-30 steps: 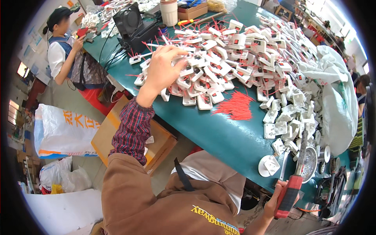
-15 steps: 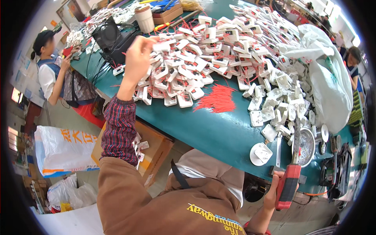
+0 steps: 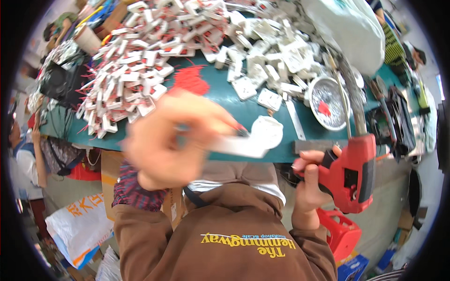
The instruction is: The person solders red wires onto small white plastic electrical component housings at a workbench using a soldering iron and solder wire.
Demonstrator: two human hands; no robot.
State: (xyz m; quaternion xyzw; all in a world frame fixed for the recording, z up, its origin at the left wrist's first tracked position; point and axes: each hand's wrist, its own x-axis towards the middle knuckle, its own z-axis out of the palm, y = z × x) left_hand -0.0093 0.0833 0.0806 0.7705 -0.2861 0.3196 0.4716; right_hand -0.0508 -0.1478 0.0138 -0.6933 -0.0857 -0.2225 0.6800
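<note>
Left hand (image 3: 171,138) is up close to the camera, blurred, fingers curled in and pinched on a small white part (image 3: 236,146) that sticks out to its right. How tight the grip is cannot be told through the blur, but the part is plainly between the fingertips. Just beyond that part lies a round white piece (image 3: 268,131) near the front edge of the teal desk (image 3: 225,105).

Right hand (image 3: 311,180) is lower and well to the right of the left, wrapped firmly round the grip of a red power screwdriver (image 3: 354,173), thumb on top. The tool's long metal shaft (image 3: 349,91) runs up and away from the hand over the desk.

Just left of that shaft sits a shiny round metal dish (image 3: 328,100). Above the left hand, across the desk, a big heap of white parts with red wires (image 3: 136,61). Beyond the right hand, a bulging white bag (image 3: 349,28).
</note>
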